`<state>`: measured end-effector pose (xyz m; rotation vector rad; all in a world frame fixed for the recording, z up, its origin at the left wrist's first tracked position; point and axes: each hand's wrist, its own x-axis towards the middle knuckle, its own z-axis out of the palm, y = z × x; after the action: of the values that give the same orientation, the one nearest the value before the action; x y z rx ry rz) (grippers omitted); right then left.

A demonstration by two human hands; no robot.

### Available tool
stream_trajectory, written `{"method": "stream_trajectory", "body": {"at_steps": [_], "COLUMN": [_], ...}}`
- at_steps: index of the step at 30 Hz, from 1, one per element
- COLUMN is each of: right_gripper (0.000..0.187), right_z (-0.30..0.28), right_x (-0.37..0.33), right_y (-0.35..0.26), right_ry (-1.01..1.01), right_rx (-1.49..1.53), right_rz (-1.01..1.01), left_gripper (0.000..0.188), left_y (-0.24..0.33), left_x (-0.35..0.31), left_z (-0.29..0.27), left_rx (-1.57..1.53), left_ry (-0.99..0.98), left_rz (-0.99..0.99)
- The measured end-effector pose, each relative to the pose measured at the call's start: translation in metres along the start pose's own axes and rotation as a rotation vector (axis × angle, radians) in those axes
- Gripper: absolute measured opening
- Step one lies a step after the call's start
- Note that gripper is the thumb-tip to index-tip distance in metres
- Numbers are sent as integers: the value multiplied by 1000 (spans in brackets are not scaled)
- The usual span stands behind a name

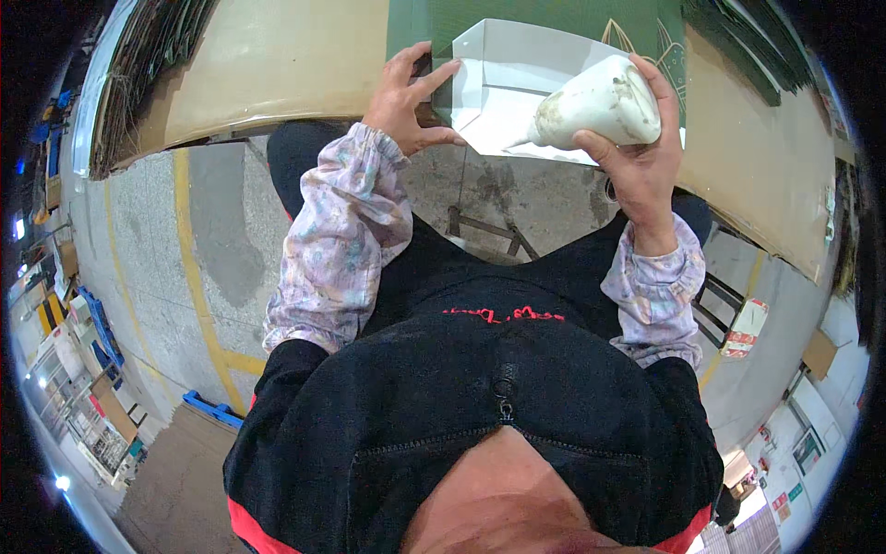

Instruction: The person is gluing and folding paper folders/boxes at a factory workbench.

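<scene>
White bottle gripped in my right hand

White bottle [602, 106], upper right of the frame: my right hand [643, 168] grasps it above folded white card [517, 57]. My left hand [404, 100], fingers spread, seemingly touches the card's left edge.

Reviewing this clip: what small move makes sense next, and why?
Probably guide the nozzle along the white sheet's near edge: the right hand holds the white bottle tipped, nozzle by that edge, while the left hand, fingers spread, is at the sheet's left edge.
</scene>
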<state>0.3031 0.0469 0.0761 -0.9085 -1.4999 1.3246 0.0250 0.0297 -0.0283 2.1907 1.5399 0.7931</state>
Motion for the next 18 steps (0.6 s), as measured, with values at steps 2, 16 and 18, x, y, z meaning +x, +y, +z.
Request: {"method": "stream_trajectory", "body": {"at_steps": [2, 16, 18], "right_gripper": [86, 84, 84], "right_z": [-5, -36, -42], "right_x": [-1, -13, -15], "right_y": [1, -7, -7], "right_ry": [14, 72, 79], "right_rx": [-14, -90, -108], "right_rz": [-11, -26, -10], "left_gripper": [94, 94, 93], "left_y": [3, 3, 3], "left_x": [1, 0, 1], "left_z": [0, -2, -2], "left_rx": [-1, -49, -56], "left_ry": [0, -9, -20], "left_rz": [-9, -13, -30]}}
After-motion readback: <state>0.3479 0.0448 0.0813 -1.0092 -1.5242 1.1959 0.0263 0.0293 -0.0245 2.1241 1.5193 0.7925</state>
